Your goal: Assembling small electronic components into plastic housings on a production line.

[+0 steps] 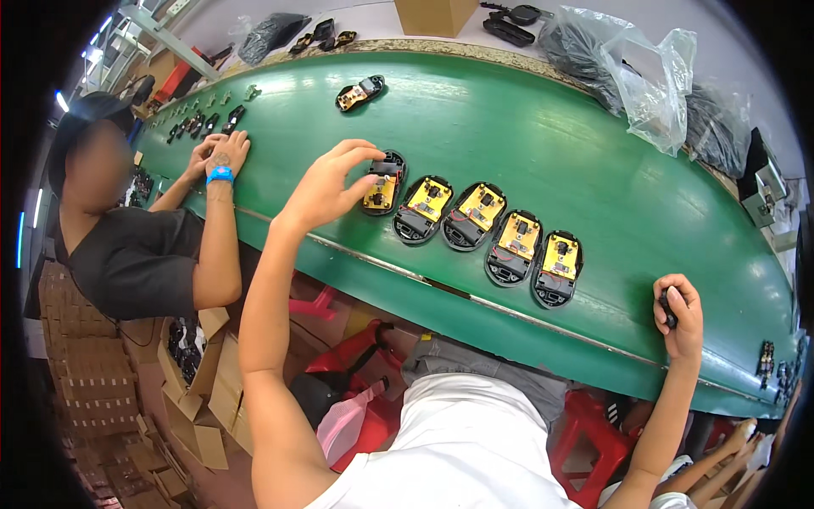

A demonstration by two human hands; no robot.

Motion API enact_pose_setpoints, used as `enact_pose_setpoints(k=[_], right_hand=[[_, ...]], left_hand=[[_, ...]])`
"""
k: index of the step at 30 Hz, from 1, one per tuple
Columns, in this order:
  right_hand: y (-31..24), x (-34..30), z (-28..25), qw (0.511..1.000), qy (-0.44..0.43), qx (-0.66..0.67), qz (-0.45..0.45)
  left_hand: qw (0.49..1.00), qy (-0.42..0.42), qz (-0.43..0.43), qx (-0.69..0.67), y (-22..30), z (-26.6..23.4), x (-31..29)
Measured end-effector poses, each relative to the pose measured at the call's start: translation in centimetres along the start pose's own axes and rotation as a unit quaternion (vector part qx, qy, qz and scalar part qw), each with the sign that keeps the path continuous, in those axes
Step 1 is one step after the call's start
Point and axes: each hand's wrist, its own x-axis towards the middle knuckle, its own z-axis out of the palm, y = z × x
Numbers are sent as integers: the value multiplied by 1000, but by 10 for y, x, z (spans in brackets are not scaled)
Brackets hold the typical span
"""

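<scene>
Several opened computer mice, black shells with yellow circuit boards inside, lie in a slanting row on the green work surface. My left hand (331, 185) is at the leftmost opened mouse (387, 188), thumb and fingertips gripping its left side. Close beside it lie a second opened mouse (423, 209) and a third (475, 215). Two more, one opened mouse (514, 247) and the last one (559, 268), continue the row toward the right. Farther right, my right hand (685, 316) is closed around a small black part (669, 309), mostly covered by the fingers.
Another opened mouse (359, 93) lies farther back on the green surface (610, 195). At left a co-worker (140, 246) handles small black parts. Plastic bags (627, 68) and a cardboard box (434, 15) stand along the back ledge. Dark parts (766, 365) lie at far right.
</scene>
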Motion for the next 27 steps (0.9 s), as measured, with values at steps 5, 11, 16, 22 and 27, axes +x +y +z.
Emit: enact_pose_setpoints(k=[5,11,16,22,27], right_hand=[[0,-2,-2,1000,3,1,0],[2,-2,-2,1000,-12,-8,-2],[0,-2,0,1000,-5,-22,-2],[-4,-3,4,1000,9,-15,6],[-5,-4,6,1000,10,-17,5]], left_hand=[[999,-27,2,-25,13,7,4],[999,-46,-4,-28,17,5,8],[996,-35,-52,65,8,-3,7],[954,-12,-243,175,0,-18,1],[938,-66,-286,182,4,-24,-11]])
